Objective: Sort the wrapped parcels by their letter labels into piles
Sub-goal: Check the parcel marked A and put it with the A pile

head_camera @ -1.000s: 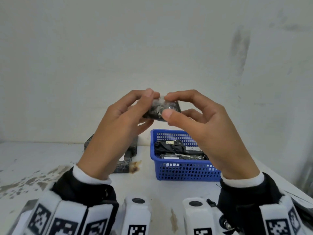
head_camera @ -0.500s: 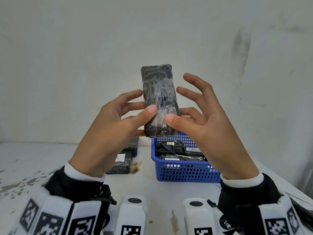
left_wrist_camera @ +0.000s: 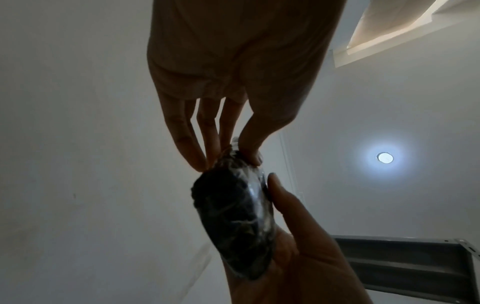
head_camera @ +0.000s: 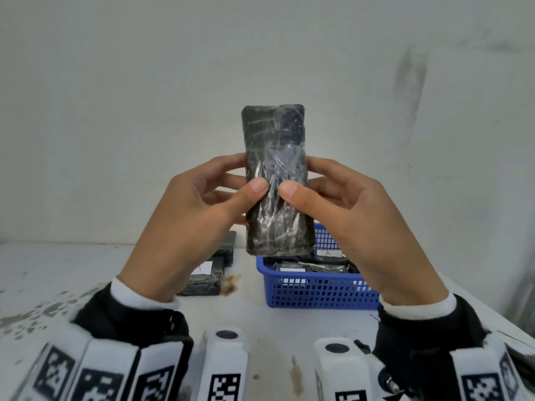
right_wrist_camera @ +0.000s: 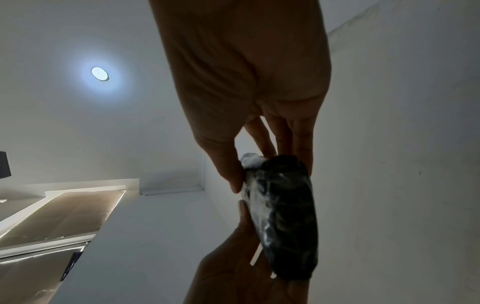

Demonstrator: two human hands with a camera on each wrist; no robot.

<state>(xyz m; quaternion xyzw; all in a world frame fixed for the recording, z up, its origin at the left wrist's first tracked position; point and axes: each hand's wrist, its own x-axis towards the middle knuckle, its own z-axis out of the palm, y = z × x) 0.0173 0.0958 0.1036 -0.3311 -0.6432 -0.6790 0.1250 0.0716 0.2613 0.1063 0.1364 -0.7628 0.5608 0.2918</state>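
A black parcel wrapped in clear film [head_camera: 275,180] stands upright in the air, above the table. My left hand [head_camera: 202,215] grips its left edge, thumb on the front face. My right hand [head_camera: 344,209] grips the right edge the same way. No label shows on the side facing me. The left wrist view shows the parcel [left_wrist_camera: 233,222] end-on, pinched between both hands; so does the right wrist view, parcel [right_wrist_camera: 283,216]. A blue basket [head_camera: 318,287] behind my right hand holds more black parcels, one with an "A" label [head_camera: 328,253]. A small pile of parcels [head_camera: 208,273] lies on the table left of the basket.
The white table [head_camera: 58,273] is stained and runs to a white wall close behind. A rust-coloured stain [head_camera: 230,283] lies between the pile and the basket. White wrist mounts with black markers fill the bottom of the head view.
The parcel went from lying flat between my fingertips to standing upright. My right fingers, spread half a second ago, have closed on its edge.
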